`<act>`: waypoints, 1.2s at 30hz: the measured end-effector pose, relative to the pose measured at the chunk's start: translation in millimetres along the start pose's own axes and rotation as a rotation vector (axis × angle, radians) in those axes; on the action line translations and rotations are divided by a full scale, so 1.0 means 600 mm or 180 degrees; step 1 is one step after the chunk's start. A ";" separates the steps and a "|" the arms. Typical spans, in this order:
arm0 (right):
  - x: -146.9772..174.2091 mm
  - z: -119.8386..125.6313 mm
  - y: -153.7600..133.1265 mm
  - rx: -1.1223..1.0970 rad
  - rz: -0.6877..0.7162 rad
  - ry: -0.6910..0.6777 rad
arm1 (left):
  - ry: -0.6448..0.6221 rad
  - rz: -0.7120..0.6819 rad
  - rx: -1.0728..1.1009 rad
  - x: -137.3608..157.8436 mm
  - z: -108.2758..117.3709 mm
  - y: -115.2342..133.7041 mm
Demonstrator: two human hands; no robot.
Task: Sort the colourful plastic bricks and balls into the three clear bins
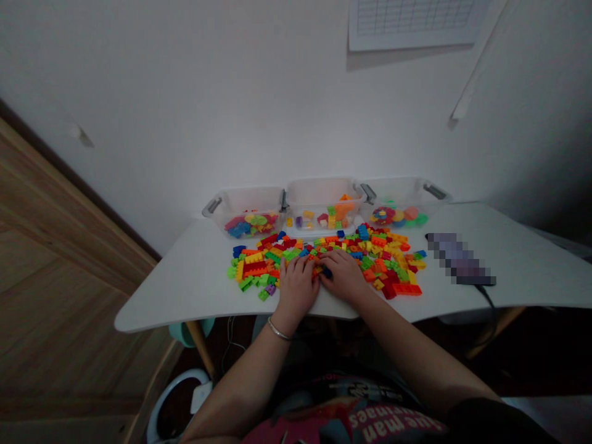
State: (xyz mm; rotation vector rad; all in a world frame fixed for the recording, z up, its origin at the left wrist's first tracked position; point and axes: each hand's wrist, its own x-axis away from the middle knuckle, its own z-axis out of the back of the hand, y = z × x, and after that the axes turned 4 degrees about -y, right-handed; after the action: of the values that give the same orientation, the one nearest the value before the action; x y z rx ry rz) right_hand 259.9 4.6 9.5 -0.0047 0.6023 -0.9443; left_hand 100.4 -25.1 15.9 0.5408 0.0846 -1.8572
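Observation:
My left hand (pixel 298 285) rests at the front of a heap of colourful toy building bricks (pixel 290 253), fingers spread forward over the pieces and thumb toward the right. Close beside it, my right hand (pixel 343 273) curves inward, its fingers and thumb around a dark blue brick (pixel 327 272). Orange and yellow pieces show in the narrow gap between the hands, partly hidden by the fingers. A red brick (pixel 256 269) lies left of my left hand, and a flat orange-red piece (pixel 407 289) lies right of my right forearm.
Three clear plastic bins stand along the wall: the left bin (pixel 250 196), middle bin (pixel 319 189) and right bin (pixel 402 190), each holding colourful pieces. A phone-like device (pixel 457 259) with a cable (pixel 488 302) lies right on the white table (pixel 185 283).

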 end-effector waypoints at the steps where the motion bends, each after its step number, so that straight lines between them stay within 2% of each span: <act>1: 0.000 -0.001 0.000 -0.0006 0.0032 -0.0022 | -0.0007 -0.0002 0.0000 0.000 0.000 0.000; 7: -0.002 -0.001 0.004 -0.0040 -0.0086 0.0048 | 0.0045 -0.0012 -0.0013 0.000 -0.002 -0.001; 16: -0.009 0.008 0.015 -0.0365 -0.0771 0.0774 | -0.0001 -0.0017 0.0022 0.001 0.003 0.000; 22: -0.061 0.065 0.059 -0.0974 -0.1335 0.1448 | -0.0020 -0.0027 0.0024 0.002 0.003 -0.002; 27: -0.125 0.128 0.104 -0.0896 -0.1384 0.1876 | -0.0034 -0.0036 0.0033 0.002 0.002 -0.003; 31: -0.166 0.150 0.133 -0.0848 -0.1475 0.1799 | -0.0025 -0.0023 0.0039 0.002 0.002 -0.003; 36: -0.192 0.143 0.154 -0.0494 -0.1696 0.1451 | -0.0014 -0.0018 0.0024 0.003 0.003 -0.002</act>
State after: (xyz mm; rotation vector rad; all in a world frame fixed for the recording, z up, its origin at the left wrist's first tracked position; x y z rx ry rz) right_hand 321.7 125.6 112.8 -0.0947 1.1298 -1.4275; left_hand 98.3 -26.4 16.4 0.5421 0.0763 -1.8647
